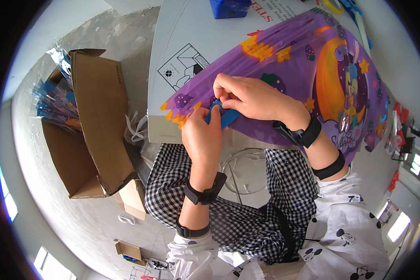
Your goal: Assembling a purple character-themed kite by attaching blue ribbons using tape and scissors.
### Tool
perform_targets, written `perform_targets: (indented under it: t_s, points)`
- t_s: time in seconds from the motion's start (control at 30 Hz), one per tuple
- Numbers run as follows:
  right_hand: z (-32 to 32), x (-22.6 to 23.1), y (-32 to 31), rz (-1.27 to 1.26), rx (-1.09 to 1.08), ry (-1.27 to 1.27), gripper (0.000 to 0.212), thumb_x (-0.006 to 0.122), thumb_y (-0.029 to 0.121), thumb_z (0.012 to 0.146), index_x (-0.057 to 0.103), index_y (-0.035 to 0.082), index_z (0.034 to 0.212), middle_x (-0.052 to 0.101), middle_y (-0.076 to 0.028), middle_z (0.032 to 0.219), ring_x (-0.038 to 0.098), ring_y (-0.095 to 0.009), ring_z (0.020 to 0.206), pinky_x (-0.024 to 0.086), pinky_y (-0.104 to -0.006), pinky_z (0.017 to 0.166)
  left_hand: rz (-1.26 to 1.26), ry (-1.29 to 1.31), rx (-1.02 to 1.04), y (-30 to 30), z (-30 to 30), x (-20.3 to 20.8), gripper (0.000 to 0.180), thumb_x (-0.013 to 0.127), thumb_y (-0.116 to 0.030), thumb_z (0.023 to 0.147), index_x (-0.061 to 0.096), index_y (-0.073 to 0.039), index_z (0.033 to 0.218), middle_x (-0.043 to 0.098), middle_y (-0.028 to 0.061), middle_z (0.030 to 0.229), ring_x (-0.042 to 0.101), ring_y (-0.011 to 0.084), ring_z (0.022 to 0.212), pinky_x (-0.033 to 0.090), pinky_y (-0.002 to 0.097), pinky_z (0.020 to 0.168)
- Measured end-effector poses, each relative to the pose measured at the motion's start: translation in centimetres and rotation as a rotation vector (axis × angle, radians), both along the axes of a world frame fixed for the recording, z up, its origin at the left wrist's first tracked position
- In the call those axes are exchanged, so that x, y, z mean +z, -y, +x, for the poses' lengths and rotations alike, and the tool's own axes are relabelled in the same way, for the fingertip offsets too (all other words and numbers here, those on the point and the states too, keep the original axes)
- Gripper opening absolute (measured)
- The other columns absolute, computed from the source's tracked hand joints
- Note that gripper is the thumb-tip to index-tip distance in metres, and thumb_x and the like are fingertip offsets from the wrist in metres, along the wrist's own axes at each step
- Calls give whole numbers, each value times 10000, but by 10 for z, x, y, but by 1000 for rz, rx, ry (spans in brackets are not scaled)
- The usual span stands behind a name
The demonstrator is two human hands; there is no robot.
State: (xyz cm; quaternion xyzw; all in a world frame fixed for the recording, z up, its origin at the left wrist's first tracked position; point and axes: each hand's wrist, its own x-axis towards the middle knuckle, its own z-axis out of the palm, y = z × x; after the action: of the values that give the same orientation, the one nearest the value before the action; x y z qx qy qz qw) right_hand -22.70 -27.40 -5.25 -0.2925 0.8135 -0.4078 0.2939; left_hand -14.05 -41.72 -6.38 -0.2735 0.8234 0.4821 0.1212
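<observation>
A glossy purple plastic piece, gathered into long pleats and printed with an orange moon, stars and berries, lies across the table. Its narrow end, edged with orange points, is at the left. Near that end, my left hand is closed, thumb and fingers pinching a blue strip. My right hand is closed beside it, its curled fingertips at the same strip. The strip's short end runs out below the right fingers over the purple plastic. Where exactly the fingertips meet the strip is partly hidden.
The table has a pale printed surface. A blue box-like object sits at its far edge, with a yellow tape roll to the right. An open cardboard carton on the left holds several plastic-wrapped blue and purple pieces.
</observation>
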Motion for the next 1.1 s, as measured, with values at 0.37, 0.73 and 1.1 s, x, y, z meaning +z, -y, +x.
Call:
perform_targets:
  t_s: [0.37, 0.73, 1.1]
  points:
    - [-2, -2, 7, 130, 92, -278, 184, 591, 35, 860, 433, 58, 952, 579, -73, 790, 617, -272, 743, 463, -396, 594, 17, 17, 17, -1, 0, 0, 268, 621, -202, 907, 643, 33, 781, 654, 89, 579, 590, 104, 487, 416, 258, 474]
    - [12, 6, 31, 277, 148, -620, 249, 598, 8, 758, 474, 0, 973, 591, -108, 726, 634, -260, 698, 518, -352, 532, 28, -11, 2, 3, 3, -6, 257, 637, -233, 887, 642, 10, 804, 638, 101, 555, 672, 215, 540, 478, 321, 540]
    - [12, 19, 51, 504, 33, -642, 378, 665, 33, 670, 500, -78, 991, 614, -130, 602, 676, -264, 632, 538, -319, 513, -169, -74, -68, 3, 2, -7, 287, 645, -252, 874, 644, 27, 807, 645, 128, 589, 653, 237, 538, 493, 341, 568]
